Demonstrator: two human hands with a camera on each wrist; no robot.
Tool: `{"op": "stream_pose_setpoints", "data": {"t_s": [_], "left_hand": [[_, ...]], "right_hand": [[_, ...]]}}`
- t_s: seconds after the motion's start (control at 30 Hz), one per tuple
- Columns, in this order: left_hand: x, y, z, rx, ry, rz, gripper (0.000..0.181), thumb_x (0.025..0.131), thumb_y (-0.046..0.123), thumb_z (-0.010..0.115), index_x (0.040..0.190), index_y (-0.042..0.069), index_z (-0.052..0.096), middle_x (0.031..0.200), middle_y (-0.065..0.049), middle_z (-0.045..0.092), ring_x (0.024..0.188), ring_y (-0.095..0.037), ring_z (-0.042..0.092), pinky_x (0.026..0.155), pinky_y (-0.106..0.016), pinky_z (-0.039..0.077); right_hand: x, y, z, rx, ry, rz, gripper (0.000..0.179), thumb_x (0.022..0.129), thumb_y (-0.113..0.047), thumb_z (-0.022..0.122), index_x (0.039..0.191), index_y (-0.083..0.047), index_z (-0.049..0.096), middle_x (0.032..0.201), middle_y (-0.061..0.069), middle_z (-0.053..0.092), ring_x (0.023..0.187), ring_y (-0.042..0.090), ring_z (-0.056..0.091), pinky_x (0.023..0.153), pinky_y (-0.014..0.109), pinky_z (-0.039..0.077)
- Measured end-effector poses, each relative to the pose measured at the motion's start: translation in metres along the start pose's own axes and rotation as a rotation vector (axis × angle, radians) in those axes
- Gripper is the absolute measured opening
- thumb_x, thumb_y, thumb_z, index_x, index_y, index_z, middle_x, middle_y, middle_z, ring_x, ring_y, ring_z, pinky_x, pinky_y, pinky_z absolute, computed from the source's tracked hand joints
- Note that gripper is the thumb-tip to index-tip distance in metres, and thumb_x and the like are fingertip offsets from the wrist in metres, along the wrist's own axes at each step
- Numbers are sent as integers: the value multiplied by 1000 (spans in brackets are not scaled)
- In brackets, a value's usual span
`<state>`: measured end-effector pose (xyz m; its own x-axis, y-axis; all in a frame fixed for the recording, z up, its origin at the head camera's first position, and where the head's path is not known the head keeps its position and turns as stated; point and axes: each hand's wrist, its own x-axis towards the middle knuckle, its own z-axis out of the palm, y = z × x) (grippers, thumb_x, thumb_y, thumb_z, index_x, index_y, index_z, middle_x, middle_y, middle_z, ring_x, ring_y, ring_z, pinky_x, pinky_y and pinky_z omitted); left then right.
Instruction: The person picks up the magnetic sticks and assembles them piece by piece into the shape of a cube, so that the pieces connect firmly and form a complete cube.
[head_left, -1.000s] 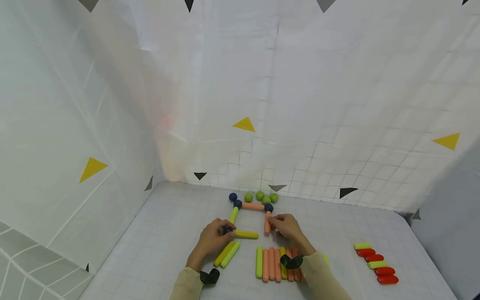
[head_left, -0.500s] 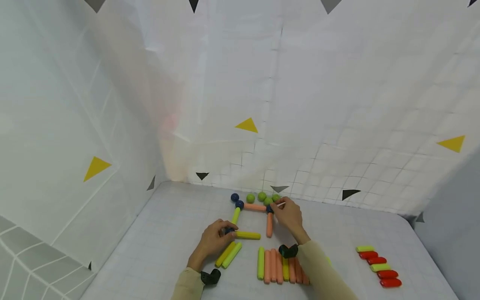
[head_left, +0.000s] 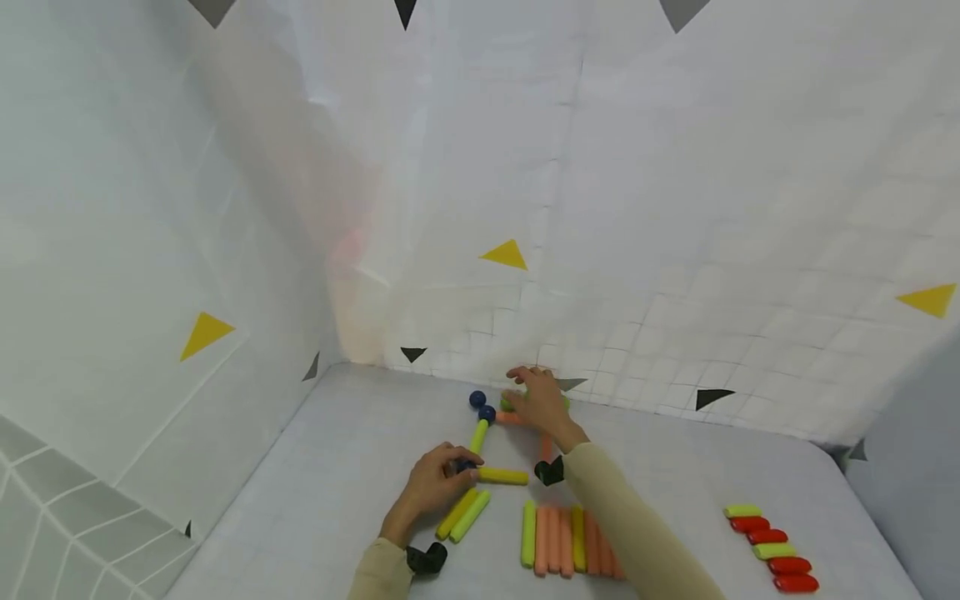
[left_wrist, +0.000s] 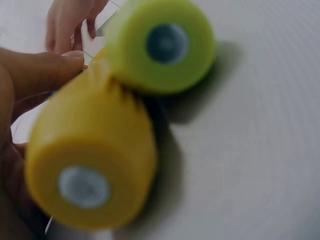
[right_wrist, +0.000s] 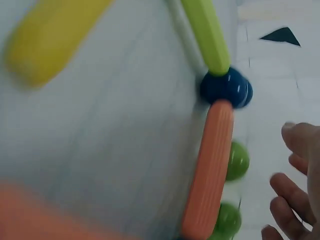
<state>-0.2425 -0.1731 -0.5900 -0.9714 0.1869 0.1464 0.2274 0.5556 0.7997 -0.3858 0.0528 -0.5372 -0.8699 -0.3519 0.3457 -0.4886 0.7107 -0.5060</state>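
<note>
My left hand (head_left: 435, 482) pinches a dark blue ball (head_left: 467, 468) at the near corner of a frame of rods and balls. A yellow rod (head_left: 504, 476) points right from that ball, and a lime rod (head_left: 478, 437) leads back to another blue ball (head_left: 487, 414). From there an orange rod (head_left: 510, 418) runs right, passing behind my right hand (head_left: 542, 404). That hand reaches over the green balls (right_wrist: 237, 161) with loosely bent fingers and nothing between them. The right corner ball is hidden; part of a second orange rod (head_left: 547, 447) shows below the hand.
A loose blue ball (head_left: 477, 399) lies behind the frame. Close by my left wrist are a yellow rod (left_wrist: 92, 150) and a lime rod (left_wrist: 160, 47), metal discs in their ends. A row of rods (head_left: 553, 542) lies in front; red and lime pieces (head_left: 791, 565) lie right.
My right hand let go of the orange rod, touched the right corner ball, then moved back and left over the green balls. The left hand stays on its ball.
</note>
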Motion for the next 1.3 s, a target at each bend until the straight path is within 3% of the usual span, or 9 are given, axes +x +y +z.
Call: {"op": "stream_pose_setpoints", "data": {"t_s": [0.1,0.23,0.4,0.63,0.83,0.93,1.07,1.17,1.3], "left_hand": [[0,2,3,-11,-1,-2,16,98,30,75,112,28,80,90,5,61,70,-8,51,63,-25,42],[-1,5,8,-31,-10,4,16,97,28,76,112,26,81,90,5,61,69,-8,50,62,-25,41],[-1,7,15,-41,-29,15,16,97,29,76,112,27,81,90,6,61,66,-5,49,60,-23,41],[2,9,18,-34,-27,37,16,96,27,76,111,28,81,89,6,61,65,-4,48,60,-22,40],[5,10,18,-43,-32,35,16,96,27,77,111,25,81,89,5,61,66,-5,49,61,-23,40],[7,9,19,-45,-38,23,16,95,27,77,111,26,81,88,5,60,66,-6,49,61,-23,40],[8,8,18,-32,-42,14,16,95,26,78,111,26,81,87,5,60,66,-6,49,60,-23,39],[8,8,17,-11,-46,15,16,95,26,77,111,26,81,87,5,59,66,-7,49,60,-24,40],[9,10,14,45,-52,4,15,97,28,75,111,29,80,89,6,60,68,-8,49,61,-25,40]], "right_hand": [[9,-9,9,-15,-98,-28,40,102,-27,72,137,-11,66,124,19,73,114,43,59,98,60,48],[11,-14,20,-83,-221,2,43,107,-33,63,146,-15,61,130,18,71,120,44,56,100,62,48],[6,-15,30,-143,-291,50,42,108,-35,60,146,-19,62,129,17,69,122,46,55,100,65,47],[6,-16,33,-185,-251,91,33,102,-34,70,131,-19,72,118,10,75,126,44,57,103,62,47],[5,-16,23,-77,-166,123,34,101,-30,73,131,-14,71,114,10,75,121,39,57,100,56,50],[2,-14,12,-44,-80,99,37,102,-28,73,136,-12,70,113,11,76,117,39,57,95,54,51],[-7,-5,-7,-29,13,7,34,102,-25,72,131,-8,72,110,13,78,108,40,59,91,53,49],[-17,-1,-25,2,16,-34,30,101,-24,73,124,-4,73,108,15,78,106,40,60,91,55,49],[-38,0,-47,46,-62,-60,28,100,-20,74,121,-2,72,108,14,78,107,38,63,102,62,47]]}}
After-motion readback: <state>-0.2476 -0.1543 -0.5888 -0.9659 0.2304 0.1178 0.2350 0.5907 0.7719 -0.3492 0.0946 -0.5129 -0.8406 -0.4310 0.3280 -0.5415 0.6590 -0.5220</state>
